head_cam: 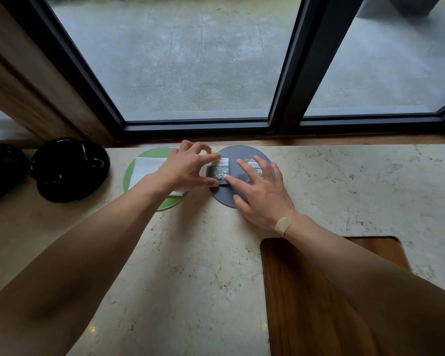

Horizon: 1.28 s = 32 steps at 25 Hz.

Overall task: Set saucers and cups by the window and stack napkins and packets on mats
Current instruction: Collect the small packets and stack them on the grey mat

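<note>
- Pale marbled stone bench (190, 265) under a dark-framed window (288, 73); grey paving outside beyond the glass.
- Inset wooden board (306, 304) at 5 o'clock, partly under the right forearm.
- Grey round mat (225, 195) near the sill at 12 o'clock; green round mat (129, 173) just beside it at 9 o'clock, carrying a white folded napkin (147, 169).
- Left hand (188, 168), grip pinching the left packet (220, 170) on the grey mat between thumb and forefinger.
- Right hand (262, 194), grip released, fingers spread flat over the right packet (252, 167), forefinger touching the left packet's corner.
- Black cups on black saucers (70, 170) at 9 o'clock, by the wooden wall panel (36, 86).
</note>
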Tool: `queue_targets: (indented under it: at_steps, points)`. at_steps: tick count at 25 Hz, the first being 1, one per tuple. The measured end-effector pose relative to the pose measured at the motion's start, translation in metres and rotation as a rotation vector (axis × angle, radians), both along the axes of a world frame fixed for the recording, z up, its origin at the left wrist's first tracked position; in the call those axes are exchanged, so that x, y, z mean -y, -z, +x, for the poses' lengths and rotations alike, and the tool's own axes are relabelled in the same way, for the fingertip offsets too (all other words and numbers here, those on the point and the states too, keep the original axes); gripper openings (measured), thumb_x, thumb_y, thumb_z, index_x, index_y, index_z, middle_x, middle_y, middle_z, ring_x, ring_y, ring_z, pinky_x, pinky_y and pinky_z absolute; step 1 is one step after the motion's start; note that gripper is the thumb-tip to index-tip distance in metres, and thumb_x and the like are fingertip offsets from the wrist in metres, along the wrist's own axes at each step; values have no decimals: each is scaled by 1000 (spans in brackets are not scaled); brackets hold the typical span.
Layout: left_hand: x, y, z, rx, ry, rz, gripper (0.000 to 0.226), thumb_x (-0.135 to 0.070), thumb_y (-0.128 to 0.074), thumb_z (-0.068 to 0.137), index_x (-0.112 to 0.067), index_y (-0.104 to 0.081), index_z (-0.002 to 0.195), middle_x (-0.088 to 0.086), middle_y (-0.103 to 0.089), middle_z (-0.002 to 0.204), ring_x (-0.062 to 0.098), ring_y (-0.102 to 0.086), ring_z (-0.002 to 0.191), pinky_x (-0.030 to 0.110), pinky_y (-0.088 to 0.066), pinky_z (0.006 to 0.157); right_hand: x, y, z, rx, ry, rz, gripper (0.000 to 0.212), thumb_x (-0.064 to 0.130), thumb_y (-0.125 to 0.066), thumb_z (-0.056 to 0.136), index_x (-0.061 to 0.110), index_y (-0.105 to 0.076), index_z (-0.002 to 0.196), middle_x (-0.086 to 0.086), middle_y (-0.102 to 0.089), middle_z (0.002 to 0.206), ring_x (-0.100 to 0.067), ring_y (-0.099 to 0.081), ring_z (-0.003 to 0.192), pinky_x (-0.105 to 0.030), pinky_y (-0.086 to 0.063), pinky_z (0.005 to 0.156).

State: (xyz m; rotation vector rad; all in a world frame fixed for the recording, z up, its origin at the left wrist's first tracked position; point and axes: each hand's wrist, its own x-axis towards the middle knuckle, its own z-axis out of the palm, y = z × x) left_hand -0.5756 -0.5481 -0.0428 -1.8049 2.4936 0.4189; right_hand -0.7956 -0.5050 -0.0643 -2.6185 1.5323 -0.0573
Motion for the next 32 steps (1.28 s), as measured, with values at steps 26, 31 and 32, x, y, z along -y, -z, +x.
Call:
queue_targets:
  at_steps: [26, 31, 32]
  points:
    - [-2, -4, -84, -18, 121, -130, 87, -67, -63, 74, -27, -34, 146, 1, -38, 146, 27, -26, 135, 45, -27, 106, 8, -1, -55, 211, 354, -19, 29, 19, -53, 89, 18, -68, 115, -6, -55, 136, -29, -36, 134, -49, -32, 109]
    - [2, 3, -93, 9, 79, -47, 86, -65, -63, 74, -25, -34, 144, 4, -39, 142, 27, -28, 131, 47, -29, 105, -1, 3, -62, 230, 349, 1, 30, 21, -54, 90, 20, -68, 116, -5, -57, 133, -29, -39, 132, -47, -32, 108]
    - [2, 3, -94, 3, 65, -34, 85, -64, -63, 74, -25, -34, 144, 5, -39, 141, 27, -30, 130, 47, -29, 104, -2, 3, -63, 232, 349, 0, 31, 22, -52, 90, 20, -68, 116, -5, -58, 133, -29, -39, 132, -47, -33, 107]
